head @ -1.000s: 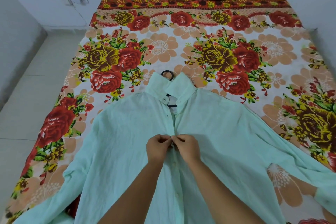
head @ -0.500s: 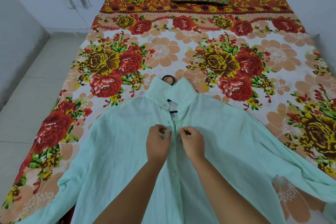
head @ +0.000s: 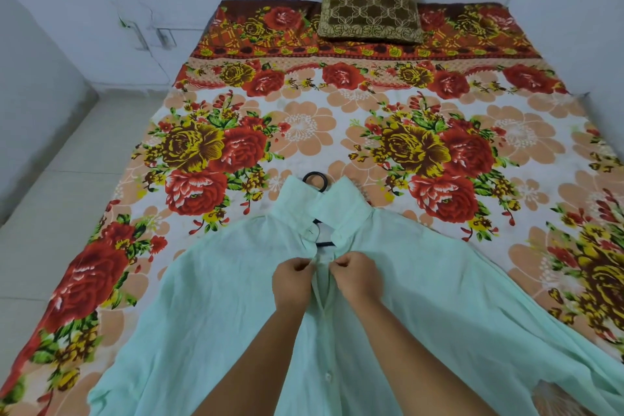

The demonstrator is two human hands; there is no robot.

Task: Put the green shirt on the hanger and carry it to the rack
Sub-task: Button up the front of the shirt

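both hands have moved up the placket toward the collar. left hand (head: 293, 284) and right hand (head: 357, 277) each pinch an edge of the shirt (head: 216, 307), flat on the bed (head: 304, 132). soft, light cloth; better lift by the hanger (head: 314, 180) hook, just beyond the hands.

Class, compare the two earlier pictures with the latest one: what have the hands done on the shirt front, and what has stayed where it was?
Both hands worked up the placket toward the collar. A second ago they pinched together lower down; now the left hand and right hand each pinch an edge just below the collar, slightly apart. The green shirt remains spread on the bed, the hanger hook still pokes out above the collar, and the cushion is unmoved.
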